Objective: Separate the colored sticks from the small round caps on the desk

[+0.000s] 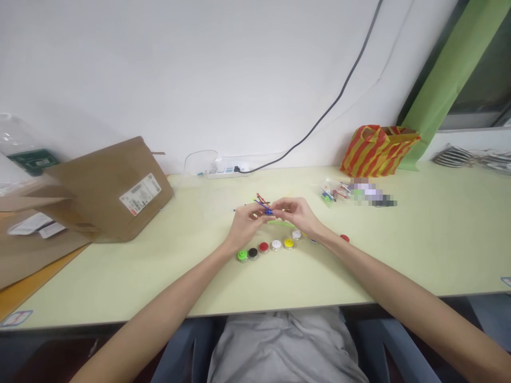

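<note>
Above the middle of the table, my left hand (246, 224) and my right hand (297, 214) meet, both closed with pinched fingers. Between their fingertips is a small blue plastic piece (269, 211), too small to name exactly. Thin coloured sticks (261, 199) in red and blue show just beyond the fingers; whether a hand holds them I cannot tell. Below the hands stands a curved row of small clear containers with coloured lids: green (242, 255), black (253, 252), red (264, 247), white (276, 244) and yellow (289, 243). My right forearm partly hides others, near a red lid (344, 238).
At left, an open cardboard box (107, 186) leans on the table (199, 282). By the wall lies a power strip (227, 169) with a black cable (319, 119). A striped bag (377, 151) and a clear packet of coloured parts (329, 192) are at right.
</note>
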`<act>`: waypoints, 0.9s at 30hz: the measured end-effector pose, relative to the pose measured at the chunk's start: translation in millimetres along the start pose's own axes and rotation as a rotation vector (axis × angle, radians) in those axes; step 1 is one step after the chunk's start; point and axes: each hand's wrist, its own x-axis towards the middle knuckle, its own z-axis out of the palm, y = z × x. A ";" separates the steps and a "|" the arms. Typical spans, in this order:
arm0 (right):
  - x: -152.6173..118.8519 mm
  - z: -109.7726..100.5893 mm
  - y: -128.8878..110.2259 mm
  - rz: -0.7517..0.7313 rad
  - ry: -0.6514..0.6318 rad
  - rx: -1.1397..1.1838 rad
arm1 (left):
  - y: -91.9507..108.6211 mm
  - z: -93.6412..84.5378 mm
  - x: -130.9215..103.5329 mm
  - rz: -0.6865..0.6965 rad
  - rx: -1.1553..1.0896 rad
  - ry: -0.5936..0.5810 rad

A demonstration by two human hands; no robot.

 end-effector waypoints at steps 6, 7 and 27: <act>-1.1 -0.7 3.8 0.007 -0.022 0.006 | -4.3 2.6 -1.5 -0.059 -0.106 0.015; -1.1 -0.6 3.9 0.008 -0.023 0.006 | -5.5 2.6 -1.7 -0.060 -0.101 0.019; 1.6 1.1 -0.5 -0.011 -0.057 -0.027 | -3.7 -8.9 6.7 0.048 0.045 -0.059</act>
